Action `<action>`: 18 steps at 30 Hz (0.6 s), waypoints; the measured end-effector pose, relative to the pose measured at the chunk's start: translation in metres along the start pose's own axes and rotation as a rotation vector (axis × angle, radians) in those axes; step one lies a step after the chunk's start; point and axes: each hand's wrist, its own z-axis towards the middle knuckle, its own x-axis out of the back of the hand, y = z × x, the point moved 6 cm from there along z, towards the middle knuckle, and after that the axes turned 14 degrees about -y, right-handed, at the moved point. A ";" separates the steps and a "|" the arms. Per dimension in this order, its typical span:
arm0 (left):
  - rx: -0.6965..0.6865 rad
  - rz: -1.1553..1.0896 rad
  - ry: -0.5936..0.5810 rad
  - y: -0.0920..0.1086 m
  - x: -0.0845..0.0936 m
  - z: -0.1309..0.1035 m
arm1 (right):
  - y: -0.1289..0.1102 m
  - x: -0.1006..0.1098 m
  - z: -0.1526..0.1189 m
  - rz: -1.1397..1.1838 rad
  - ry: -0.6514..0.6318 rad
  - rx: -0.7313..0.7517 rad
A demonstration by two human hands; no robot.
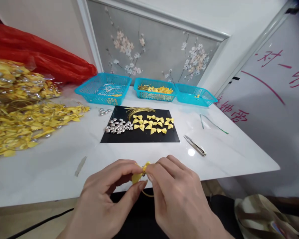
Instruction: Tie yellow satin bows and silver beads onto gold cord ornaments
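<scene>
Close to the table's front edge, my left hand pinches a yellow ribbon bow between thumb and fingers. My right hand is closed on the bow's other side, its fingertips at the middle, where a small silvery bit shows. A thin golden cord hangs in a loop below; the fingers hide most of the join. Beyond my hands, a black mat carries silver heart-shaped beads, several yellow bows and a bundle of gold cords.
Tweezers lie right of the mat. Three blue baskets, left, middle and right, line the back. Bagged yellow bows with beads heap up at left, by a red bag. A whiteboard borders the right.
</scene>
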 end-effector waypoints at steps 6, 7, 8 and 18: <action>-0.011 0.171 -0.006 0.006 -0.004 0.001 | -0.003 0.000 0.000 -0.020 -0.016 0.002; -0.009 0.181 0.009 0.007 -0.002 0.000 | -0.003 0.000 0.000 -0.024 -0.012 0.002; -0.002 0.186 0.027 0.008 -0.001 0.000 | -0.003 0.000 0.000 -0.029 -0.004 0.003; 0.015 0.161 0.096 0.005 0.009 0.004 | -0.005 0.000 0.001 -0.059 -0.001 -0.019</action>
